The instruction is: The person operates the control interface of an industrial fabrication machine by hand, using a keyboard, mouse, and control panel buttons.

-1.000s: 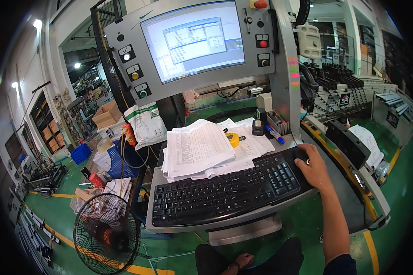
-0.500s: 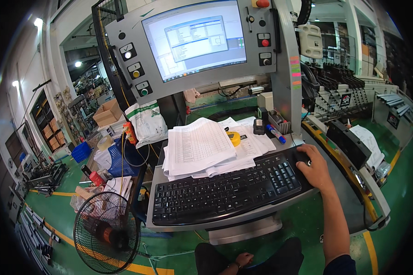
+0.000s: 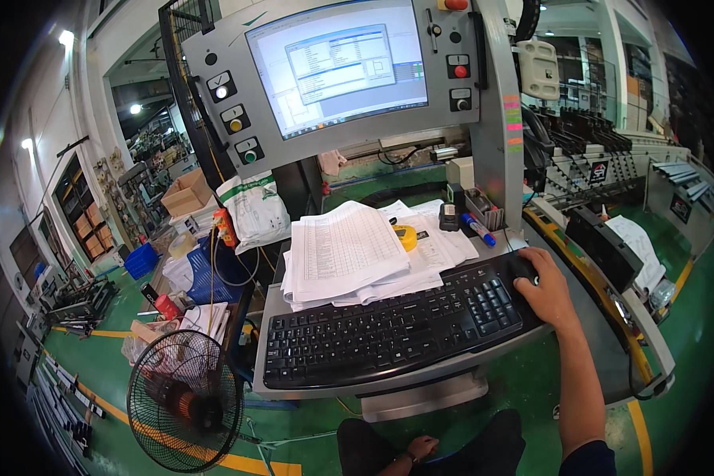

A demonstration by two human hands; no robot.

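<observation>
The mouse (image 3: pixel 523 267) is a small, rounded, dark shell, mostly hidden under the right hand (image 3: pixel 549 289). Just left of it lies a long keyboard (image 3: pixel 389 337) of black plastic, its front edge gently bowed and its keys in raised rows. Behind the keyboard, thin white paper sheets (image 3: pixel 345 246) printed with grids lie in a loose, uneven pile, with a rounded yellow object (image 3: pixel 406 236) on them. To the right of the pile a blue marker (image 3: pixel 480 228) leans by a small compartmented holder (image 3: pixel 485 210).

All these rest on a grey worktop (image 3: pixel 484 353); the keyboard runs along its front edge, and the mouse is toward the right edge. Above hangs a flat grey control panel (image 3: pixel 270 151) with a lit screen (image 3: pixel 341 63) and round buttons down both sides. A wire-caged fan (image 3: pixel 184 401) stands on the left, over a smooth green floor (image 3: pixel 523 389) with yellow lines.

The right forearm rises from the lower edge of the view, the wrist fairly straight; its fingers are curved over the mouse, thumb at the near side. The left hand (image 3: pixel 424 448) rests low by the lap; whether its fingers are apart or together I cannot tell.
</observation>
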